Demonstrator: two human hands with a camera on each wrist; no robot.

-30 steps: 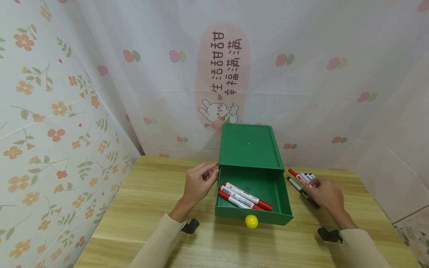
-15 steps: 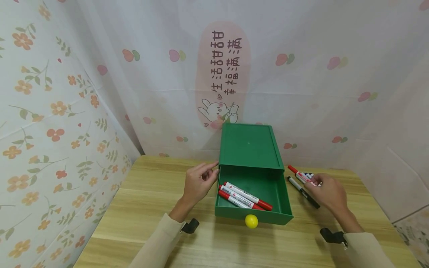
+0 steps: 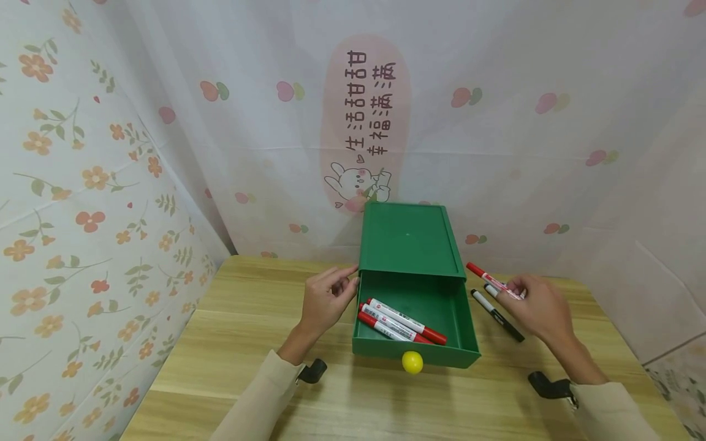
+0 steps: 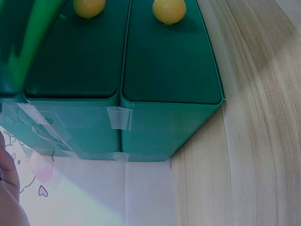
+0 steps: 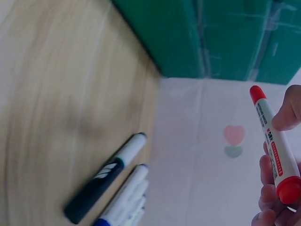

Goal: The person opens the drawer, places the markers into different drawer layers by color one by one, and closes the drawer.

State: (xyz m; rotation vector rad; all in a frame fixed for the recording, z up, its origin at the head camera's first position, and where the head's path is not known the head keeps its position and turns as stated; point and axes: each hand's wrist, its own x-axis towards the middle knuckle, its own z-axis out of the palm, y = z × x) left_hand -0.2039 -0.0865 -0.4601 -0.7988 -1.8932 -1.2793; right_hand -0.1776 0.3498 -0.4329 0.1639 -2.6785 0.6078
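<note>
My right hand (image 3: pixel 543 309) pinches a red-capped white marker (image 5: pixel 273 139) between thumb and fingers, holding it above the table at the right. Below it lie a black marker (image 3: pixel 499 315) and, partly hidden by the hand, several white markers (image 5: pixel 126 195), one blue-tipped. A green drawer unit (image 3: pixel 410 239) stands at the middle, its top drawer (image 3: pixel 416 350) pulled out with three red-capped markers (image 3: pixel 399 321) inside. My left hand (image 3: pixel 325 303) is at the unit's left side, its index fingertip touching the edge near the drawer opening, other fingers loosely bent.
A yellow knob (image 3: pixel 412 362) sticks out from the open drawer's front. In the left wrist view, lower drawers (image 4: pixel 169 61) are closed, and clear tape (image 4: pixel 118 117) joins the units. Behind the wooden table (image 3: pixel 265 306) hangs a patterned cloth (image 3: pixel 265 184).
My right hand has raised the red-capped marker off the group on the table and drawn slightly back with it. The left hand stays where it was at the drawer unit.
</note>
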